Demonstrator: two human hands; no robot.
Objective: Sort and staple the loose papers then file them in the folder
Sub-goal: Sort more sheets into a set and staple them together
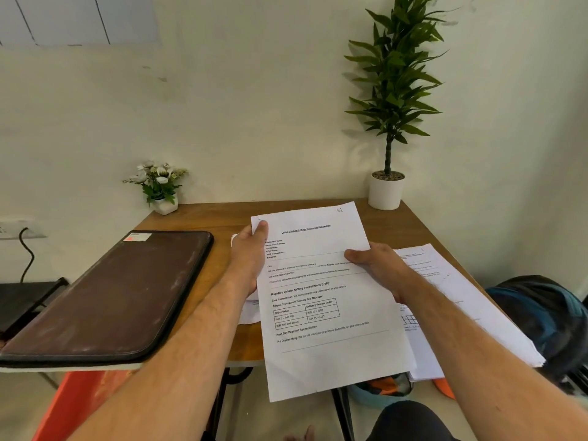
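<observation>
Both hands hold a printed sheet (pixel 321 300) up over the bench (pixel 203 218) — the left hand (pixel 246 259) pinches its top left corner, the right hand (pixel 378 265) grips its right edge. More loose papers (pixel 461 300) lie on the bench to the right; a closed brown folder (pixel 108 297) lies to the left.

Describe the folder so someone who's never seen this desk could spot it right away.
Start at the wooden table. On its left side lies the folder, closed and flat, overhanging the near edge. It is the only dark brown, padded thing there; the papers on the right are white.
</observation>
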